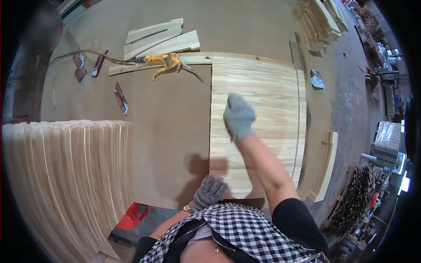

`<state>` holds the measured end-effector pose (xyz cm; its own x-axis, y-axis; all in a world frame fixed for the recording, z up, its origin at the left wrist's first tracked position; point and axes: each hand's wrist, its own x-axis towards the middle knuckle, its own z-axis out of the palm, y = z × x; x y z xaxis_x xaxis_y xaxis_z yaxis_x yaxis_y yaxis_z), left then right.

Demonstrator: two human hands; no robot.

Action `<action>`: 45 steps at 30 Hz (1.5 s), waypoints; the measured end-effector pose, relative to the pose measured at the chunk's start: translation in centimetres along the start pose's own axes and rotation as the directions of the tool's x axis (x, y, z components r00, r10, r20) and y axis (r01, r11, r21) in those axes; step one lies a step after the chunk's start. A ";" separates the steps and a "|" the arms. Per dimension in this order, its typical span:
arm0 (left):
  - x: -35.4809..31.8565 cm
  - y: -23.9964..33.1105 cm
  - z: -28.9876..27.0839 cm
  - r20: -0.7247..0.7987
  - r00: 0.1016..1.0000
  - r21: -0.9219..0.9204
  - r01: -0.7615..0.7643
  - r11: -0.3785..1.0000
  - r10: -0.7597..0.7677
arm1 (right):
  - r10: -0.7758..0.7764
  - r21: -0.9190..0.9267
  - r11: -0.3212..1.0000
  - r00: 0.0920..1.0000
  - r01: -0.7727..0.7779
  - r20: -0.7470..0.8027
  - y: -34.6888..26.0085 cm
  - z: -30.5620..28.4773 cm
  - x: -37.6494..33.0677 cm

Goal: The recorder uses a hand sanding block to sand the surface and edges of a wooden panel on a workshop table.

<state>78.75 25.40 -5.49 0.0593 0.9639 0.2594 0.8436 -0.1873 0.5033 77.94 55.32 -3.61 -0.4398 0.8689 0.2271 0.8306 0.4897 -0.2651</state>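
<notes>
A pale panel of glued wood strips [267, 101] lies on the brown work table [171, 144]. Over its left-middle part is my right hand [239, 117] in a grey glove, fingers curled closed and slightly blurred; what sits under them, if anything, is hidden. My left hand [208, 192], in a fuzzy grey glove, rests by the panel's near left corner with its fingers stretched out. Beyond the panel's left side, a yellow air blow gun [169, 61] on a hose lies across long wood strips [193, 58].
Many curved wood pieces [70, 162] stand packed at the left. Worn sandpaper pieces [120, 98] are scattered on the table, one [316, 79] right of the panel. Loose slats [162, 37] lie at the back; wooden parts [324, 166] sit along the right edge. A red stool [133, 215] stands below.
</notes>
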 end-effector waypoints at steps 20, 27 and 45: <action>0.4 1.5 -0.5 -0.071 0.945 -0.039 0.317 0.948 -0.319 | 0.058 0.062 0.996 0.984 -0.069 0.167 0.8 -1.5 0.1; 0.3 1.1 0.1 -0.063 0.952 -0.085 0.294 0.952 -0.300 | 0.065 0.160 0.984 0.992 -0.081 0.105 -1.2 -4.3 -11.9; 1.1 1.0 0.9 -0.046 0.953 0.007 0.300 0.954 -0.299 | -0.022 0.259 0.964 0.988 0.061 -0.150 -0.1 -6.7 -13.9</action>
<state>80.14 26.48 -5.41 -0.2204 0.9660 0.1349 0.8265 0.1115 0.5518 86.25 42.75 -0.45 -0.4016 0.8374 0.3709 0.6855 0.5434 -0.4847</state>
